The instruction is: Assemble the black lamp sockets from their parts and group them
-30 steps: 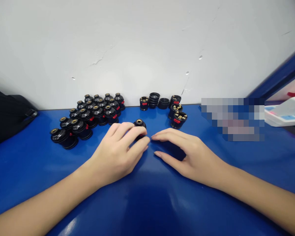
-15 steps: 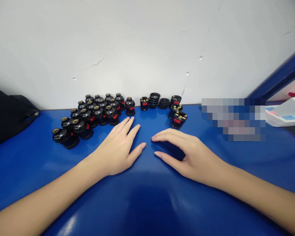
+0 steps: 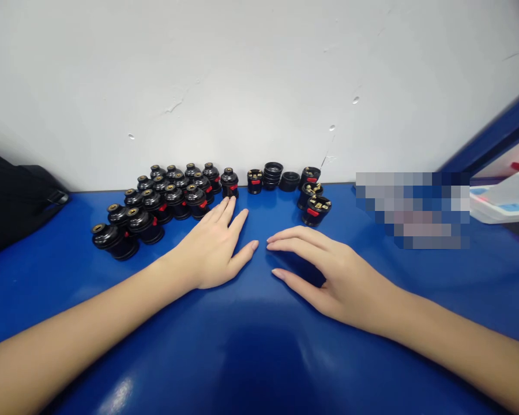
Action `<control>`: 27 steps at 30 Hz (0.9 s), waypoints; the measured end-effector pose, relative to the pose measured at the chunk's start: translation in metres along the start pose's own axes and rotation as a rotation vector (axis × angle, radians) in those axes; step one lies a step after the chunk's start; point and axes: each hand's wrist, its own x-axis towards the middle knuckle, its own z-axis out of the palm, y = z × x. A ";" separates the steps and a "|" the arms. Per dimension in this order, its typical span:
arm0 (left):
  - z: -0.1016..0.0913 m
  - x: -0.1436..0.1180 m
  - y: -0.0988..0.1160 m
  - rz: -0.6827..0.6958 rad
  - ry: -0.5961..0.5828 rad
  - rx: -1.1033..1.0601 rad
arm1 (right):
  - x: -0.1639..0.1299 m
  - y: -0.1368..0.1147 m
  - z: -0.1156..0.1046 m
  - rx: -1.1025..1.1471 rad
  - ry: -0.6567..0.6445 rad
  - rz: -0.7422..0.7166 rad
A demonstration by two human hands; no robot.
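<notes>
My left hand point(image 3: 214, 248) lies over the blue table with fingers stretched and thumb out, holding nothing. Its fingertips are close to a black lamp holder point(image 3: 229, 182) with a red part on its side; whether they touch it I cannot tell. My right hand point(image 3: 324, 265) is curved open, thumb apart from the fingers, with nothing between them. Beyond it stand several open lamp socket bodies point(image 3: 316, 211) with brass contacts showing. Left of my left hand, several closed black lamp holders point(image 3: 145, 226) with brass-coloured tops stand upright in rows.
Along the white wall point(image 3: 259, 86) stand another open socket body point(image 3: 255, 181), ribbed black rings point(image 3: 273, 176) and a short black ring point(image 3: 290, 181). A black bag point(image 3: 17, 202) is at far left. At right are a pixelated area and a white tray point(image 3: 497, 213).
My left hand has slid slightly forward, its fingertips coming nearer the single lamp holder. My right hand stays almost in place. The lamp holders and socket parts have not moved.
</notes>
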 end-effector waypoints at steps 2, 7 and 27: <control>0.000 0.004 -0.001 0.013 0.000 0.019 | -0.001 0.000 0.000 -0.018 0.002 -0.008; 0.000 0.014 -0.003 -0.020 -0.023 0.013 | -0.002 0.001 0.000 -0.042 -0.002 -0.011; -0.003 0.007 0.006 -0.026 -0.057 0.074 | -0.002 0.003 0.002 -0.089 -0.037 -0.017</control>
